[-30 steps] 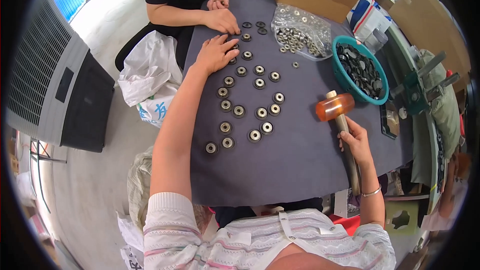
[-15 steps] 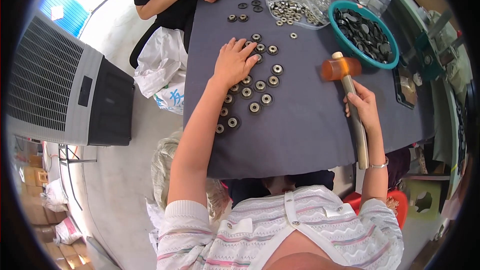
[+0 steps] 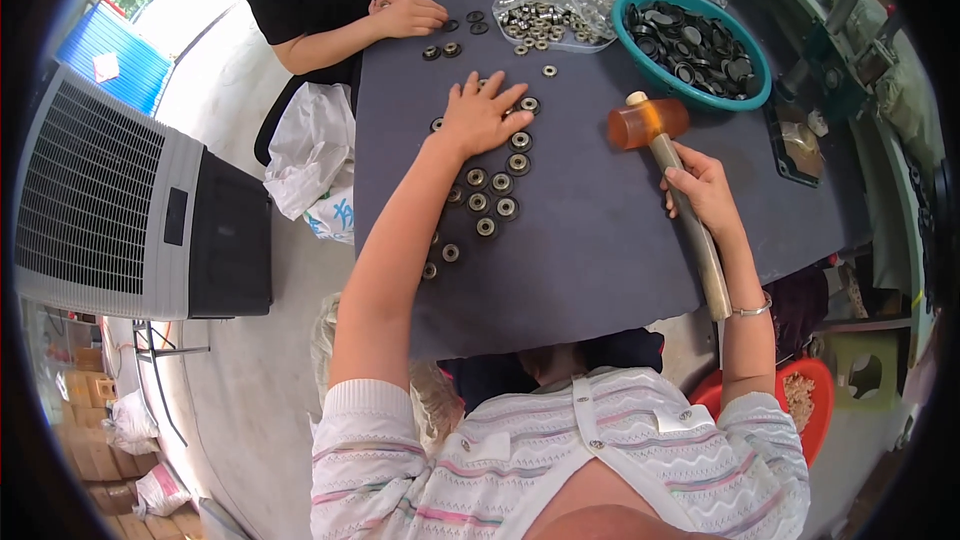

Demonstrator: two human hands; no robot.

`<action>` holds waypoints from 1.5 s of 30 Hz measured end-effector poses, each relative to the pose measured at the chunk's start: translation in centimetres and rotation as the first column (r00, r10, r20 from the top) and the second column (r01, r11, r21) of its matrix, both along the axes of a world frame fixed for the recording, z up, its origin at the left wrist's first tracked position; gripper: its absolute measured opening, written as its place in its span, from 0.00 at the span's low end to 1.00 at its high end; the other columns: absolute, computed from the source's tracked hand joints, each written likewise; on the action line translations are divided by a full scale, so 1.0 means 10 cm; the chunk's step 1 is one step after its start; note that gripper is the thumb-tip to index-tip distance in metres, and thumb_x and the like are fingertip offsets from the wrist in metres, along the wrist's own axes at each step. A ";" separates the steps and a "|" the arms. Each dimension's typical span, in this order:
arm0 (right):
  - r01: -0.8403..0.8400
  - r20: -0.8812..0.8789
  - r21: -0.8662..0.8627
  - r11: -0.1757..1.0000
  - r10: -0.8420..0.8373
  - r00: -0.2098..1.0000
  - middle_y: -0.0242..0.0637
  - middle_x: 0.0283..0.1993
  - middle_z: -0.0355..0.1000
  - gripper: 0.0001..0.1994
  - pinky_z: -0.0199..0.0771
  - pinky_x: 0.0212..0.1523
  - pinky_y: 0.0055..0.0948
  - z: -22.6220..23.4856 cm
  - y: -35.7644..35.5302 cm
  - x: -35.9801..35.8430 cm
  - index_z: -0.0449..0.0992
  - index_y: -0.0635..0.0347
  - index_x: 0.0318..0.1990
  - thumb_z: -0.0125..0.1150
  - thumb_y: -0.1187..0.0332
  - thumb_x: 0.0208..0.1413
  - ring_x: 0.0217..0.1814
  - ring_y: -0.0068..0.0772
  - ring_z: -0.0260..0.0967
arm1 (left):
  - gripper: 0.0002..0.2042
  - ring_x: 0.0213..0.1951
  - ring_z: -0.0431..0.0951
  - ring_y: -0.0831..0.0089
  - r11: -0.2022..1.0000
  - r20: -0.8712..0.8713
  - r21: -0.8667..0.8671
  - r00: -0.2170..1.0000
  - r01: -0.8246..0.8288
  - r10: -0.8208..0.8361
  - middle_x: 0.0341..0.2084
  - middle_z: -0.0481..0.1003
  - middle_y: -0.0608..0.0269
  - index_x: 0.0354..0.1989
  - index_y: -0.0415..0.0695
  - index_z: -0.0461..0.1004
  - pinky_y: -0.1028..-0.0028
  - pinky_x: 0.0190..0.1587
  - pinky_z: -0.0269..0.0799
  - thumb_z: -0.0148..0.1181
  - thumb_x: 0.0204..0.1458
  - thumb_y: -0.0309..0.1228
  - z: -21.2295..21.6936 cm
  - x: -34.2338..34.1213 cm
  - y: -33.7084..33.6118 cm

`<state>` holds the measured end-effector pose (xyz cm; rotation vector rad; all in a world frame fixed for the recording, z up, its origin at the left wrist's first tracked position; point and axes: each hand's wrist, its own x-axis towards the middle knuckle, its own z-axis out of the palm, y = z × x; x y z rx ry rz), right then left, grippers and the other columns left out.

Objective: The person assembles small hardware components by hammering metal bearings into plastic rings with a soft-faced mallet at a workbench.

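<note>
My left hand (image 3: pixel 482 122) lies palm down with its fingers spread over a group of black wheels with silver bearings in their centres. Some of those wheels are hidden under it, and one wheel (image 3: pixel 530 106) shows by the fingertips. Several more wheels (image 3: pixel 507 207) lie flat along my left forearm. My right hand (image 3: pixel 708 195) is closed round the wooden handle of a mallet (image 3: pixel 630 127) with an amber head. The mallet lies slanting above the right half of the table, its head away from me.
A teal basin (image 3: pixel 765 90) of black discs stands at the far right. Beside it lies a clear bag (image 3: pixel 560 15) of small bearings. Across the grey-covered table (image 3: pixel 590 250), a co-worker's hand (image 3: pixel 415 15) is near several black discs. An air cooler (image 3: pixel 95 200) stands left.
My left hand has moved right across the wheels and spread its fingers wider. The co-worker's hand has reached toward the discs. The whole view has shifted slightly; my right hand keeps the mallet.
</note>
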<state>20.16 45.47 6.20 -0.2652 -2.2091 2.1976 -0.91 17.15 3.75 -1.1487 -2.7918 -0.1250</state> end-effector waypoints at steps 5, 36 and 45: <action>-0.011 0.004 0.010 1.000 0.011 1.000 0.32 0.27 0.67 0.23 0.70 0.19 0.19 0.02 -0.01 0.01 0.65 0.66 0.59 0.54 0.72 0.55 0.19 0.19 0.65 | 0.28 0.65 0.51 0.45 0.976 -0.005 0.045 0.977 0.214 -0.214 0.64 0.55 0.53 0.62 0.57 0.61 0.49 0.64 0.46 0.41 0.56 0.57 0.04 0.33 0.09; -0.009 -0.026 0.040 0.999 0.011 1.000 0.34 0.25 0.67 0.22 0.69 0.17 0.21 0.03 -0.03 -0.03 0.67 0.66 0.57 0.54 0.72 0.54 0.18 0.22 0.66 | 0.15 0.51 0.71 0.54 0.656 0.072 0.728 0.974 -0.199 0.216 0.46 0.73 0.50 0.46 0.41 0.74 0.63 0.53 0.65 0.49 0.56 0.36 -0.16 0.37 -0.78; -0.062 -0.168 0.305 0.950 0.118 0.979 0.26 0.35 0.69 0.28 0.68 0.27 0.18 0.09 -0.37 -0.14 0.63 0.61 0.62 0.54 0.76 0.50 0.26 0.14 0.63 | 0.10 0.41 0.77 0.63 0.367 0.162 0.890 0.939 -0.272 0.303 0.39 0.77 0.56 0.41 0.39 0.76 0.70 0.45 0.70 0.53 0.53 0.27 -0.25 0.42 -0.95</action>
